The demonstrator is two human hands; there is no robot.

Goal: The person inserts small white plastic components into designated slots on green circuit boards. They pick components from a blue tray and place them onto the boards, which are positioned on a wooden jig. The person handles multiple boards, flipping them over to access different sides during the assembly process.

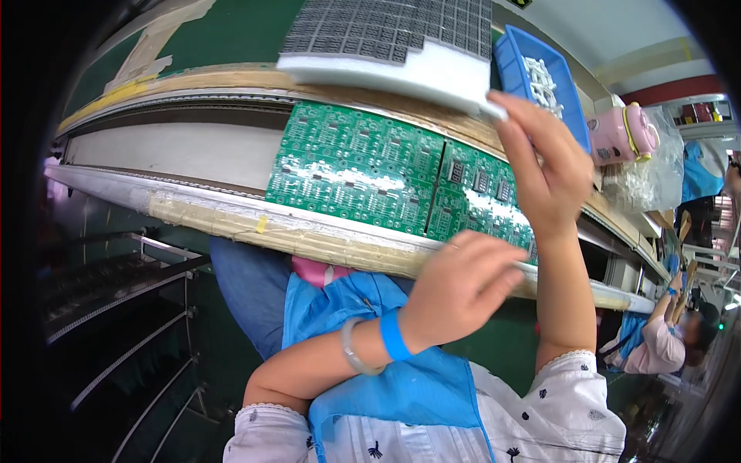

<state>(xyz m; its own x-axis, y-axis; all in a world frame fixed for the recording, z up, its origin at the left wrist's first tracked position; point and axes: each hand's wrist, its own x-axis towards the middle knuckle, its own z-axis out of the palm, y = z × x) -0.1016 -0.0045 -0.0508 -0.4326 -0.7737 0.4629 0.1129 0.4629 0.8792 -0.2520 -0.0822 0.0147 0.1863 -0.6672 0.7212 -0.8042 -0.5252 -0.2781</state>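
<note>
My right hand is raised over the right part of the green circuit boards. A small white piece is pinched between its thumb and finger, close to the corner of a white foam block. My left hand, a little blurred, hovers at the near edge of the boards with thumb and finger apart. Two green boards lie side by side in the rail track: the left board carries small chips, and the right board has several dark digit displays on it. My right hand hides part of that board.
Rows of dark digit displays stand on the foam block. Behind it to the right is a blue bin with white parts. A pink bottle and a clear plastic bag sit farther right. Another person works beyond.
</note>
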